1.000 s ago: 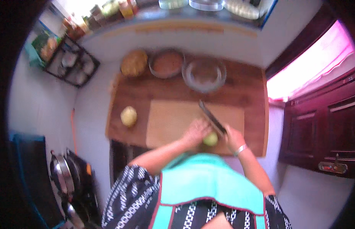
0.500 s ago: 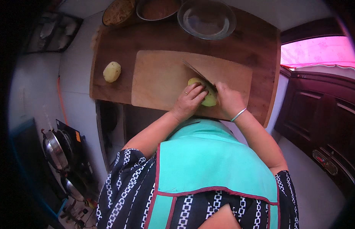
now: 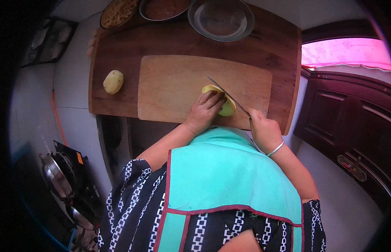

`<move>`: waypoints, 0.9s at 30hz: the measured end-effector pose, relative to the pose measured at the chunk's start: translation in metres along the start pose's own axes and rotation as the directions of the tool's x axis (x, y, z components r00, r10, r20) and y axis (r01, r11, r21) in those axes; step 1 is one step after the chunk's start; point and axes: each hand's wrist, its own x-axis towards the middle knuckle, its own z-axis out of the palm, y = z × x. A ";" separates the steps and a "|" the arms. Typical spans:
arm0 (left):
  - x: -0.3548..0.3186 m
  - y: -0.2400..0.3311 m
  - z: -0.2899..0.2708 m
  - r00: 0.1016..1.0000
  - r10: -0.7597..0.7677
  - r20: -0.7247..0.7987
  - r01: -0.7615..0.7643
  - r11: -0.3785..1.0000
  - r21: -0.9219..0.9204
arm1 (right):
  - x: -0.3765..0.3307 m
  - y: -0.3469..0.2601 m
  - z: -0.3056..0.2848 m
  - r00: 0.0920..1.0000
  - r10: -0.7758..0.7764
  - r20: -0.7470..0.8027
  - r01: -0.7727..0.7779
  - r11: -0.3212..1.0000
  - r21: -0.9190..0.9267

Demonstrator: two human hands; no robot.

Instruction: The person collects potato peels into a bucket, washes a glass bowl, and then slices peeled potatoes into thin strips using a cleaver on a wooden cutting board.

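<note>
A pale yellow peeled potato (image 3: 227,107) lies on the wooden cutting board (image 3: 170,88), close to the board's near edge. My left hand (image 3: 204,110) is closed over its left side, fingertips bent on top, and covers part of it. In my right hand (image 3: 264,131) is a knife (image 3: 235,102), gripped by its handle. The blade slants from the handle up and left along the potato's right side. Whether the edge is cutting into the flesh I cannot tell. Left of the board, a second peeled potato (image 3: 113,82) rests on the brown tabletop.
Along the far edge of the wooden table (image 3: 170,44) stand a clear glass bowl (image 3: 221,35), a metal bowl with reddish contents (image 3: 161,17) and a bowl of pale strips (image 3: 118,12). Metal pans (image 3: 56,176) stand at the lower left. A dark carved door (image 3: 334,117) is at the right.
My right hand and the knife handle have drawn back toward me and to the right. The left hand stays on the potato. The whole view has shifted slightly.
</note>
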 end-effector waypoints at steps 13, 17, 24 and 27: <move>0.002 0.002 0.003 0.999 -0.039 -0.005 0.038 0.998 -0.042 | 0.043 0.016 0.035 1.000 -0.026 -0.006 0.026 0.992 0.125; 0.006 0.004 0.003 0.997 -0.065 -0.029 0.064 0.996 -0.057 | 0.027 0.002 -0.007 0.999 -0.036 0.041 0.033 0.997 0.074; 0.005 0.006 0.001 0.998 -0.066 -0.011 0.066 0.996 -0.055 | 0.016 0.009 -0.014 0.992 -0.021 0.125 0.017 0.999 0.032; 0.007 0.007 0.001 0.998 -0.066 -0.007 0.066 0.996 -0.054 | 0.045 0.005 0.006 0.988 0.015 0.153 -0.020 0.999 0.027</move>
